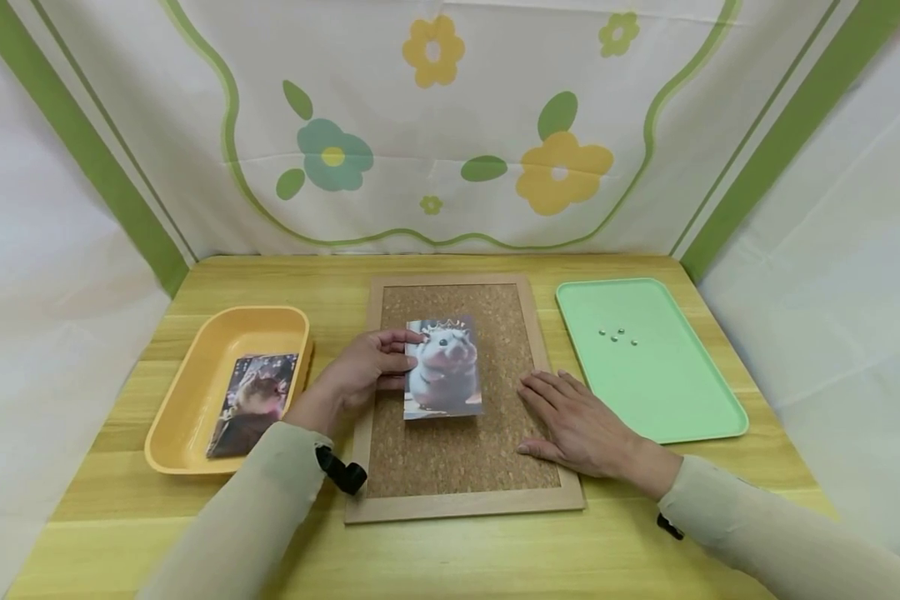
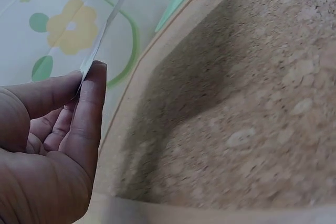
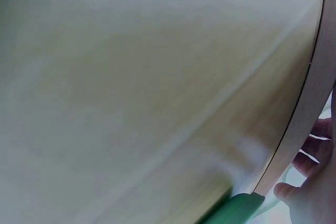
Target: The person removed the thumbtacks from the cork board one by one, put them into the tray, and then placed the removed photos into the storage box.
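My left hand (image 1: 367, 367) pinches a picture card (image 1: 444, 371) by its left edge, between thumb and fingers. The card shows a white furry animal wearing a crown. It hangs above the cork board (image 1: 457, 467), and the left wrist view catches it edge-on with a shadow on the cork below. My right hand (image 1: 581, 425) rests on the board's right frame with its fingers loosely extended, holding nothing. In the right wrist view, part of the right hand (image 3: 312, 182) appears beside the wooden frame (image 3: 304, 124).
To the left, an orange tray (image 1: 187, 392) holds more picture cards (image 1: 255, 400), the top one showing an animal. A green tray (image 1: 667, 392) at the right carries several small shiny metal pieces (image 1: 615, 338). A flowered curtain (image 1: 435, 125) closes off the table's back.
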`<act>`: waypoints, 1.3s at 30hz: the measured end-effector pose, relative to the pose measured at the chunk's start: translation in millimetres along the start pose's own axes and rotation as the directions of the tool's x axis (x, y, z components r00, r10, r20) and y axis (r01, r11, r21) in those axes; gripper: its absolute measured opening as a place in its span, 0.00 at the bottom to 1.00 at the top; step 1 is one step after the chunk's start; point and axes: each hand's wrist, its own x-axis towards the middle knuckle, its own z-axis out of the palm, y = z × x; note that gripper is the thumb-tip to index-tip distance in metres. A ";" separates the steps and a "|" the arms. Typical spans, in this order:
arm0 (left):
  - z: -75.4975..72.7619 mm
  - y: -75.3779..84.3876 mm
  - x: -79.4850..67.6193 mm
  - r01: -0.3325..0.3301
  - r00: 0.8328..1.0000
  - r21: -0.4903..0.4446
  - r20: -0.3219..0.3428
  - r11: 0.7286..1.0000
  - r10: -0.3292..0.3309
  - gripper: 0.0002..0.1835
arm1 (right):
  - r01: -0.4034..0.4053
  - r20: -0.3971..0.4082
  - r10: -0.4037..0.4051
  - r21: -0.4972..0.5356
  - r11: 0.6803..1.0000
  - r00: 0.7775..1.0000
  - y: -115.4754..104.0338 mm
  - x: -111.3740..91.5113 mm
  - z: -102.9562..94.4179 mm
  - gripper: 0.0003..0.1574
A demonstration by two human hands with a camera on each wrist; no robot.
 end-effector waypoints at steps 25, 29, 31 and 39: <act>-47.8 35.8 -41.3 -0.026 0.999 0.151 0.045 0.988 0.020 0.21 | -0.012 0.030 0.012 -0.006 1.000 0.999 -1.8 0.0 -1.3 0.54; -59.2 41.2 -51.0 -0.022 0.999 0.173 0.031 0.985 0.017 0.21 | -0.011 0.031 0.011 -0.012 1.000 0.999 -2.4 -0.4 -1.8 0.54; -65.8 43.8 -55.9 -0.024 0.999 0.181 0.027 0.983 0.020 0.21 | -0.010 0.031 0.010 -0.014 1.000 0.999 -2.6 -0.5 -1.8 0.54; -92.5 51.0 -75.4 0.020 1.000 0.176 0.000 0.984 -0.020 0.19 | -0.011 0.029 0.012 -0.015 1.000 1.000 -2.0 -0.7 -0.6 0.54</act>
